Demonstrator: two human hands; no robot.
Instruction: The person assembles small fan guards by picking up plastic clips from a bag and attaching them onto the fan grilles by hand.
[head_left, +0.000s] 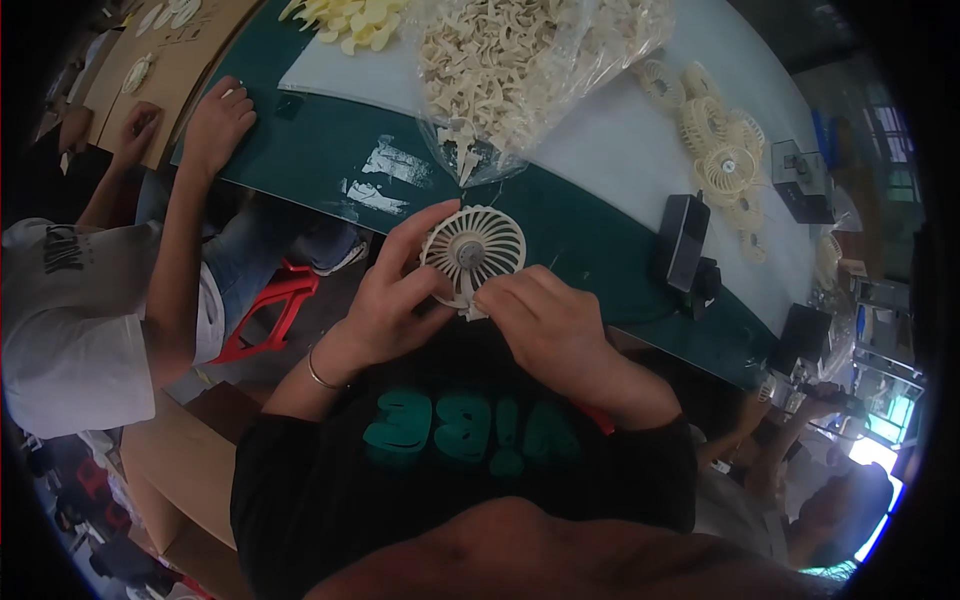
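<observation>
A round cream fan cover (503, 238) with radial slats and a grey motor-like disc (468, 254) at its centre is held up in front of my chest. My left hand (398, 298) is closed around its left side, with a finger along the upper rim and the thumb near the lower edge. My right hand (548, 318) pinches at the bottom rim, where a small cream plastic piece (474, 313) shows under the fingertips. Those fingertips partly cover the piece, and I cannot tell whether it is joined to the cover.
Ahead on the green table mat (300, 150) lies a clear bag (510, 80) of small cream parts. Pale yellow pieces (350, 20) sit back left, several fan covers (728, 168) back right. A black adapter (682, 240) is at right. A person's forearm (175, 250) rests at left.
</observation>
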